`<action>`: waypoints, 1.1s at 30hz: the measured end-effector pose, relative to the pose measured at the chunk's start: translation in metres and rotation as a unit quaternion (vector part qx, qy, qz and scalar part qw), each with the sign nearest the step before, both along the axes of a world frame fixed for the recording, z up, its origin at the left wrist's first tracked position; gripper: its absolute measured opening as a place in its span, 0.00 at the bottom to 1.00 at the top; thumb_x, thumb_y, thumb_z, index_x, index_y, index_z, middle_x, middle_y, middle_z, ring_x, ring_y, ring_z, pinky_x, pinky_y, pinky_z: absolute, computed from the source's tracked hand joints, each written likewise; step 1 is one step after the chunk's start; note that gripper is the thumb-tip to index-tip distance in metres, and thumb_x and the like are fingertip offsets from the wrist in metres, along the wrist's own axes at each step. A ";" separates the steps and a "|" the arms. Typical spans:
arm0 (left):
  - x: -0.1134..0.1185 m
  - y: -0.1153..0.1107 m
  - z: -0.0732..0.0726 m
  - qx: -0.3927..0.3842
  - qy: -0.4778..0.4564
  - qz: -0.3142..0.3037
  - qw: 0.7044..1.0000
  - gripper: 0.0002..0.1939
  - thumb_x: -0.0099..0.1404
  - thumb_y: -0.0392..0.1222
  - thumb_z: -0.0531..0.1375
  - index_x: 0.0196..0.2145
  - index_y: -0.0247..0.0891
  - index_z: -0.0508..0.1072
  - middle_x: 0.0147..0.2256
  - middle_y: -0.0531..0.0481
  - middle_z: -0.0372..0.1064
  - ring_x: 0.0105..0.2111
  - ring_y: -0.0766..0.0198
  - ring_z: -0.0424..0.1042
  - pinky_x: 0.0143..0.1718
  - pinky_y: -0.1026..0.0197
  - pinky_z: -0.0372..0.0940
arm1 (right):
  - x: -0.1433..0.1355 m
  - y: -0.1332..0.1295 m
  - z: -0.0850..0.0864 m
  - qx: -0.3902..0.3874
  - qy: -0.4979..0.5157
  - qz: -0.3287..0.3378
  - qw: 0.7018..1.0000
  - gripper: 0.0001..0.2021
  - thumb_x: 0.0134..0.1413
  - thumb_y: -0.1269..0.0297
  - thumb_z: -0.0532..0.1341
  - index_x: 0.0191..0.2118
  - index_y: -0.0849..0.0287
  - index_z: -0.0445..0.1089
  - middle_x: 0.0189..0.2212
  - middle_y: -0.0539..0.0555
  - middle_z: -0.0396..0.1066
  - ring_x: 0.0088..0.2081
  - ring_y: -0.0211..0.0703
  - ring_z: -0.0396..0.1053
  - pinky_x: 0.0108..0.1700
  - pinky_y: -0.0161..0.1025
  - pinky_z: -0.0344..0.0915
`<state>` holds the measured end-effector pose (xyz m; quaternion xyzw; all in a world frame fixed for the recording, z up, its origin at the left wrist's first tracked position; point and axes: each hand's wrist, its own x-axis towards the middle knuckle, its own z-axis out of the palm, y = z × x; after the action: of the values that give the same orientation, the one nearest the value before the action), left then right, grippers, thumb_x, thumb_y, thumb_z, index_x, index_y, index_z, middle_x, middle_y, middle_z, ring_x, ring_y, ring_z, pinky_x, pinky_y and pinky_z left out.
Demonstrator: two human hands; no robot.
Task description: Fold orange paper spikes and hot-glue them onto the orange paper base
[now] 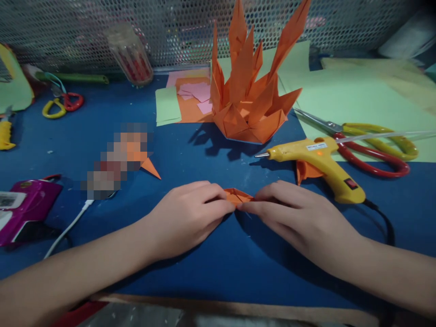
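Observation:
Near the table's front, a small folded piece of orange paper (238,195) is pinched between the fingertips of both hands. My left hand (194,206) grips its left end, thumb and forefinger closed. On the other end, my right hand (299,211) presses with thumb and fingers together. Parts of the paper are covered by the fingers. Beyond the hands stands a spiky orange folded-paper shape (250,122) with tall pointed pieces. To the right lies a yellow glue gun (313,156), its switch red and a clear stick in its back, over another orange folded piece (308,170).
Large red-and-yellow scissors (371,156) rest on green paper sheets (368,95) at the right. Small scissors (63,104), a yellow cutter (6,131), a purple box (30,209) and a cabled, blurred-out item (116,163) lie left. A jar (131,56) stands before a perforated metal panel (184,32).

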<state>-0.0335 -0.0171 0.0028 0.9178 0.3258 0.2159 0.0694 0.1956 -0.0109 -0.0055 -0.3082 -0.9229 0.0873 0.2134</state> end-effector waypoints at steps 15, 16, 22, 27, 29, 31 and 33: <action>-0.001 0.005 0.008 0.034 0.123 -0.111 0.986 0.14 0.63 0.28 0.48 0.37 0.27 0.74 0.35 0.38 0.72 0.32 0.58 0.67 0.35 0.57 0.68 | 0.005 0.005 0.004 -0.046 -0.015 0.014 0.999 0.21 0.56 0.78 0.50 0.46 0.53 0.75 0.29 0.54 0.59 0.30 0.40 0.58 0.30 0.37 0.63; -0.001 0.005 0.009 0.029 0.120 -0.112 0.986 0.15 0.63 0.28 0.48 0.38 0.26 0.74 0.35 0.38 0.72 0.32 0.58 0.67 0.35 0.57 0.68 | 0.005 0.005 0.004 -0.051 -0.014 0.015 0.998 0.22 0.56 0.79 0.50 0.47 0.53 0.75 0.29 0.54 0.59 0.30 0.40 0.58 0.30 0.37 0.64; 0.000 0.004 0.011 -0.050 0.064 -0.072 0.994 0.14 0.64 0.31 0.50 0.39 0.28 0.74 0.37 0.39 0.72 0.35 0.58 0.68 0.37 0.56 0.69 | 0.003 0.007 0.001 -0.086 0.044 0.008 0.995 0.19 0.55 0.77 0.51 0.43 0.53 0.76 0.32 0.54 0.61 0.33 0.39 0.62 0.31 0.37 0.66; 0.002 0.006 0.008 -0.159 -0.070 0.008 0.985 0.06 0.64 0.36 0.58 0.33 0.36 0.75 0.33 0.50 0.71 0.34 0.67 0.71 0.39 0.65 0.68 | 0.002 0.010 -0.002 -0.083 0.066 0.011 0.994 0.17 0.57 0.76 0.52 0.40 0.52 0.76 0.39 0.57 0.67 0.41 0.40 0.68 0.35 0.36 0.70; 0.002 0.007 0.005 -0.171 -0.088 0.043 0.980 0.04 0.62 0.34 0.59 0.30 0.36 0.74 0.34 0.51 0.70 0.33 0.70 0.71 0.37 0.68 0.67 | 0.003 0.010 -0.003 -0.072 0.068 0.023 0.995 0.16 0.58 0.77 0.52 0.40 0.53 0.75 0.42 0.57 0.69 0.42 0.39 0.70 0.37 0.37 0.70; 0.001 0.009 0.003 -0.173 -0.100 0.071 0.977 0.04 0.61 0.31 0.60 0.35 0.35 0.73 0.36 0.51 0.69 0.31 0.73 0.70 0.35 0.71 0.67 | 0.004 0.010 -0.003 -0.060 0.075 0.034 0.995 0.16 0.58 0.77 0.52 0.39 0.55 0.75 0.42 0.57 0.71 0.43 0.39 0.71 0.40 0.37 0.71; 0.000 0.009 0.001 -0.165 -0.098 0.079 0.978 0.12 0.60 0.29 0.60 0.43 0.35 0.73 0.39 0.51 0.68 0.30 0.74 0.70 0.35 0.72 0.67 | 0.004 0.009 -0.002 -0.044 0.077 0.043 0.995 0.15 0.58 0.78 0.53 0.38 0.56 0.75 0.41 0.57 0.73 0.42 0.38 0.71 0.40 0.38 0.70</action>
<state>-0.0332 -0.0083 0.0035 0.8398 0.4196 0.2527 0.2342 0.1994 -0.0022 -0.0077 -0.2693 -0.9117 0.1601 0.2658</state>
